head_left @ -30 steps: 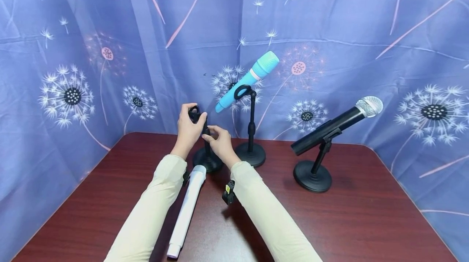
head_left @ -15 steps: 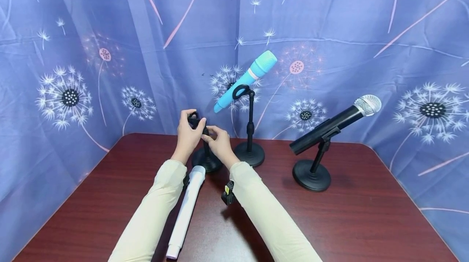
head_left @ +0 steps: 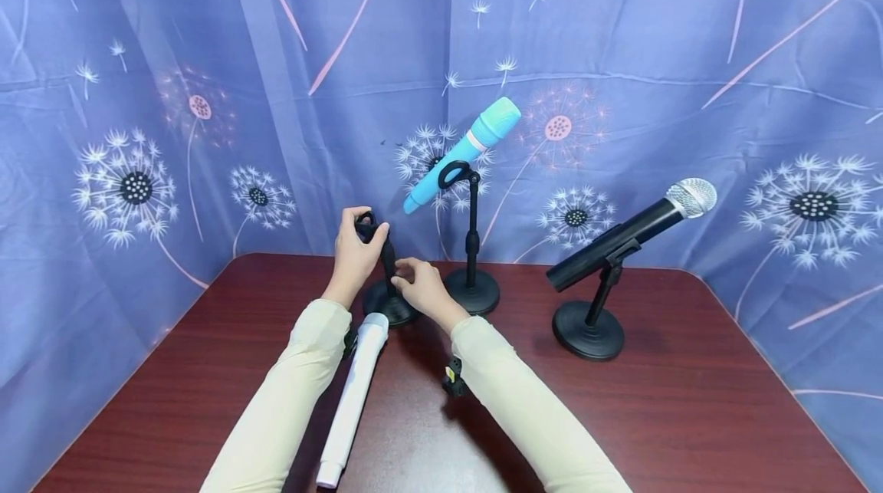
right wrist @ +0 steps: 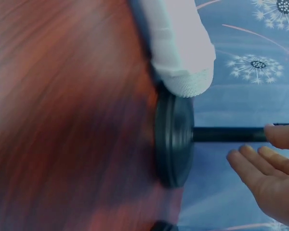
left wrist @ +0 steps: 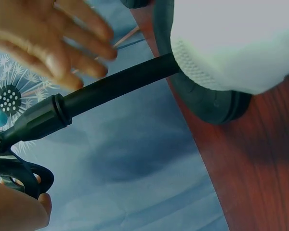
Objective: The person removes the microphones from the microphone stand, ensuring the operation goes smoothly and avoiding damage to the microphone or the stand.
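Note:
My left hand (head_left: 355, 255) grips the ring-shaped clip (left wrist: 38, 175) at the top of a black desktop microphone stand. The stand's pole (left wrist: 120, 86) rises from a round black base (right wrist: 174, 139) on the table, with a wider collar (left wrist: 41, 118) just below the clip. Beside the pole is my right hand (head_left: 424, 286), its fingers loosely bent and holding nothing; in the right wrist view the fingertips (right wrist: 233, 156) lie close alongside the pole. A white microphone (head_left: 354, 401) lies on the table by my left forearm, its head near the base.
Just right of my hands stands another black stand (head_left: 472, 248) holding a light-blue microphone (head_left: 458, 156). Farther right, a third stand (head_left: 589, 330) carries a black microphone (head_left: 628, 236) with a silver head. A blue dandelion-print curtain (head_left: 290, 133) hangs behind the dark red table (head_left: 655, 416).
My right hand has let go of the pole and moved down and to the right. My left hand and the clip sit slightly lower than a second ago.

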`<state>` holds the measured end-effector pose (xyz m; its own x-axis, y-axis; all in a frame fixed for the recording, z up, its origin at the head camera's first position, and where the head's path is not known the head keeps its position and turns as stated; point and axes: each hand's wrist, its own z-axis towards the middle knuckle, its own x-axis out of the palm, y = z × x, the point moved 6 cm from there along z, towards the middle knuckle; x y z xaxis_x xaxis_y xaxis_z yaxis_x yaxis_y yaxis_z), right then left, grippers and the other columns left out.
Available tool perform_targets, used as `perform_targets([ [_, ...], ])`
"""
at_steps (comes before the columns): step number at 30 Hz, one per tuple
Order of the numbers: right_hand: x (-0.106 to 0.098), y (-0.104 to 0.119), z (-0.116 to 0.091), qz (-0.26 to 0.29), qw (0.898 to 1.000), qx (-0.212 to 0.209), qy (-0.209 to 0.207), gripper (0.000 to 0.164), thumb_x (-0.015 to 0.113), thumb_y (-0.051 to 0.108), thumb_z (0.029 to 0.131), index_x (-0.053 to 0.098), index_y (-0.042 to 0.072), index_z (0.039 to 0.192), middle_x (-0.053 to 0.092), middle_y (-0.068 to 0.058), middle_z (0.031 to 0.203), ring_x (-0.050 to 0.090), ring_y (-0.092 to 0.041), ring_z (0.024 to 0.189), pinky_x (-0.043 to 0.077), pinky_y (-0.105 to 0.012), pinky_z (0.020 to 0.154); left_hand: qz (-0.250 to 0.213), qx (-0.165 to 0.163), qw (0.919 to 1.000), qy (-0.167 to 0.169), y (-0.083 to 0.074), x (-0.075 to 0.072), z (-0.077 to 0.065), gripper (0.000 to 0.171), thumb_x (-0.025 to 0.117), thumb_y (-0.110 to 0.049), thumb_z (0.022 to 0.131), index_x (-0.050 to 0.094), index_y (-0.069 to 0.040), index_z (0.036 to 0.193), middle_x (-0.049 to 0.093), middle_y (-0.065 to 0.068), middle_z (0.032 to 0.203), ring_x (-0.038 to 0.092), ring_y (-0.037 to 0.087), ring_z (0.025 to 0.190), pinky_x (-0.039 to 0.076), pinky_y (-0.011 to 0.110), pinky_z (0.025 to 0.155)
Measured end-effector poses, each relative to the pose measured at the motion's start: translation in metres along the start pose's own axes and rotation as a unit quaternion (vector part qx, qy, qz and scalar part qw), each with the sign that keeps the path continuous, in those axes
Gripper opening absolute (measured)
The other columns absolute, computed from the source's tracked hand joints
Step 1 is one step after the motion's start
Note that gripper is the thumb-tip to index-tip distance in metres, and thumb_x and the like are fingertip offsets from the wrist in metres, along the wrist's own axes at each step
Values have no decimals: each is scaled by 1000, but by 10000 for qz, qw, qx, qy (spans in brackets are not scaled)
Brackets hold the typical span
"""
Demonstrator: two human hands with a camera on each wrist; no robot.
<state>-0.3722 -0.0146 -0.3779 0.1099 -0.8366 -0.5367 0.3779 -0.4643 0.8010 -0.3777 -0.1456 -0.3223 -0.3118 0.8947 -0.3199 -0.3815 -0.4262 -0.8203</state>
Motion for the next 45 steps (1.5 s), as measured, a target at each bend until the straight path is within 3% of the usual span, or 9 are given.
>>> perform_targets([
  [4,-10,-8,-12,35,9998,106,190,31,58,7,95,59,-3,125,66,-18,112,65,-29,101,52,-38,85,1,-9,10000,14,0,1,1,43,62,-20,94,43,-6,130,51,18,129,52,32,117,46,45,92],
  [11,-33,-13,-25,-81,9999,-9,-93,28,59,7,95,61,-2,122,68,-17,109,66,-29,97,54,-38,80,114,-24,9999,103,-3,1,3,43,61,-20,94,43,-4,130,50,19,128,52,32,117,45,46,93],
  [17,-45,-17,-34,-126,9992,-164,-349,25,60,5,93,64,-2,117,69,-17,106,68,-28,93,54,-37,78,776,-195,9966,203,-7,-4,3,43,59,-21,95,42,-2,130,45,20,130,43,34,123,37,47,101],
  [22,-56,-18,-40,-196,9980,-220,-565,23,61,5,93,66,-1,114,69,-16,103,68,-27,91,54,-37,79,1268,-111,9918,142,-15,-7,5,45,60,-19,94,42,2,130,43,24,130,38,38,123,32,50,103],
  [27,-71,-15,-42,-109,9942,-429,-979,24,62,0,91,65,-4,114,70,-17,98,69,-30,89,53,-41,81,1569,-189,9874,86,-21,-7,7,46,61,-19,94,45,2,132,42,24,131,38,39,122,31,50,102],
  [36,-95,-20,-47,102,9847,-425,-1687,24,61,-2,90,64,-5,114,69,-21,101,68,-32,90,54,-43,79,1916,-193,9807,350,-38,-4,8,46,58,-16,94,45,2,135,40,22,135,37,38,124,30,50,102],
  [45,-112,-26,-49,192,9680,-392,-2471,24,61,0,92,63,-5,116,69,-19,104,66,-32,93,53,-44,80,1980,139,9792,425,-55,0,8,45,57,-15,93,46,1,134,41,22,137,37,38,126,29,50,103],
])
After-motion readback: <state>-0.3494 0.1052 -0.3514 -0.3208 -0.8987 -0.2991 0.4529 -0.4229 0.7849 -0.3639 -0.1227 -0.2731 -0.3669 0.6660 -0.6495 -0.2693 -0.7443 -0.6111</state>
